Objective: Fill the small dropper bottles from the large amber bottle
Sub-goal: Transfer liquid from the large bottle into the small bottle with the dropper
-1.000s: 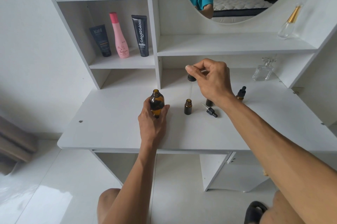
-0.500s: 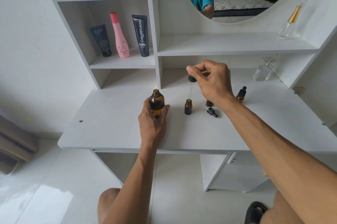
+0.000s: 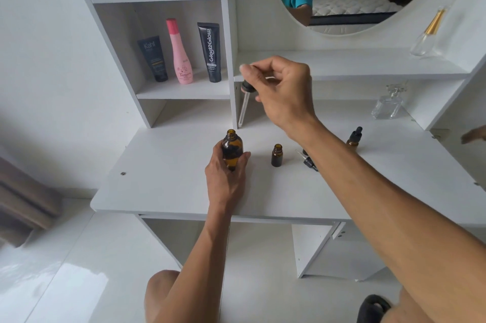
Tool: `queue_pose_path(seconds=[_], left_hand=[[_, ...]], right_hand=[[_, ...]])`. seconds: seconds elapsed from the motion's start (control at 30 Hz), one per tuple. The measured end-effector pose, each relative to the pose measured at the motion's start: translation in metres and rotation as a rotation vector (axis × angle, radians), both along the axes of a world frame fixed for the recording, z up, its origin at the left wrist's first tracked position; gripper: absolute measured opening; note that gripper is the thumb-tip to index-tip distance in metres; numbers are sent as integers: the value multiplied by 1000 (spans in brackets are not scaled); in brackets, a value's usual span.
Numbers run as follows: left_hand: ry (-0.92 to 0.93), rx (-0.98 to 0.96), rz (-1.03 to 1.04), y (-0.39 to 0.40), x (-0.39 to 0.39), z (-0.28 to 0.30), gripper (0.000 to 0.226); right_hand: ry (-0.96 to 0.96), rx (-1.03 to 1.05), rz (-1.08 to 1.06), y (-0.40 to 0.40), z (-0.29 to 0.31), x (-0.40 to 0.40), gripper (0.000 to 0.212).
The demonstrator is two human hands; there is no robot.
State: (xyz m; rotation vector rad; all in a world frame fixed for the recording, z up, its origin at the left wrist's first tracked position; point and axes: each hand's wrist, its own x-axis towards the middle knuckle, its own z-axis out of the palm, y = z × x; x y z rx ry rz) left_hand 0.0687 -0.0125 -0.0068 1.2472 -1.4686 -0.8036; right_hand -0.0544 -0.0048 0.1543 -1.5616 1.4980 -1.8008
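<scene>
Your right hand (image 3: 282, 91) has swung left since the earlier frames, carrying the glass pipette dropper with its black collar (image 3: 246, 102) away from the small open amber bottle (image 3: 277, 155); its tip now hangs just above and right of the mouth of the large amber glass bottle (image 3: 232, 150). Your thumb and fingers pinch the dropper's bulb. Your left hand (image 3: 226, 178) wraps its curled fingers round the large bottle, which stands upright on the white dressing table (image 3: 168, 165). A loose black dropper cap (image 3: 309, 161) lies beside your right forearm, and a capped small amber dropper bottle (image 3: 353, 138) stands further right.
</scene>
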Motion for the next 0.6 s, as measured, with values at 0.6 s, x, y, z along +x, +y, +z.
queue_pose_path(seconds=[0.6], left_hand=[[0, -28, -30, -3, 2, -2, 37]], right_hand=[[75, 167, 117, -17, -49, 22, 17]])
